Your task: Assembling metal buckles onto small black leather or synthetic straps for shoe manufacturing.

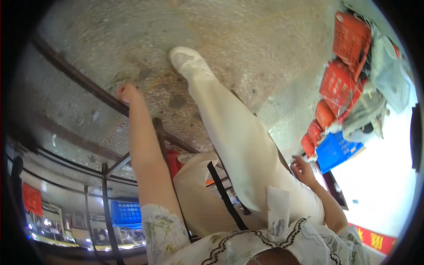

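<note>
My left hand is stretched forward over the floor, beside a dark metal bar. Its fingers look curled in, and nothing shows in them. Whether it touches the bar I cannot tell. At my right hip my right hand hangs next to the pale trouser leg, fingers apart and holding nothing. One leg reaches forward and ends in a white shoe on the speckled floor. A black strap hangs across the front of my trousers.
Orange-red plastic baskets line the right, with plastic bags and a blue crate alongside. On the left stands a dark metal frame, with another blue basket behind it. The stained stone floor stretches ahead.
</note>
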Motion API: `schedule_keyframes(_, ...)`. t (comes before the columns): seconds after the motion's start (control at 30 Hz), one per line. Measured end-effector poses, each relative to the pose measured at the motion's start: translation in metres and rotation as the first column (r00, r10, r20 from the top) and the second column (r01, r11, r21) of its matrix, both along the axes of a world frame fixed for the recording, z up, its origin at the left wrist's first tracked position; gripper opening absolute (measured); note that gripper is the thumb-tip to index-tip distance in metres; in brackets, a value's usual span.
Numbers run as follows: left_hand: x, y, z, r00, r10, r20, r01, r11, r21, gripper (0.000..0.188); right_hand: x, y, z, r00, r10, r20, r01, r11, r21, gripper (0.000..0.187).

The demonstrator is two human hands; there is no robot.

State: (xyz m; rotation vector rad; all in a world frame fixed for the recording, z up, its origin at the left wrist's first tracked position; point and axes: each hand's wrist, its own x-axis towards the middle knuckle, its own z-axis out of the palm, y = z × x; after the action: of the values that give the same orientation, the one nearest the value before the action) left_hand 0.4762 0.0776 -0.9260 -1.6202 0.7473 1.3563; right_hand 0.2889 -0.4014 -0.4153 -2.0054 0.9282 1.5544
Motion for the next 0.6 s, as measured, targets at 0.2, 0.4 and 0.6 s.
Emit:
schedule_keyframes(0.2,0.013,-0.107,0.153,-0.821,0.137,-0.555,0.275,-0.756,-0.595,0.011,-0.024,0.003,-0.002,0.987,-0.099,0.130,0.095,0.995,0.037,0.038)
schedule_keyframes(0.4,0.029,-0.137,0.338,-0.743,-0.009,-0.670,0.463,-0.729,-0.504,0.020,-0.017,0.006,-0.017,0.929,-0.228,0.291,0.196,0.971,0.137,0.037)
schedule_keyframes(0.6,0.045,-0.198,0.511,-0.479,0.082,-0.874,0.415,-0.856,-0.308,0.016,0.006,-0.007,-0.009,0.692,-0.479,0.540,0.359,0.877,0.319,0.029)
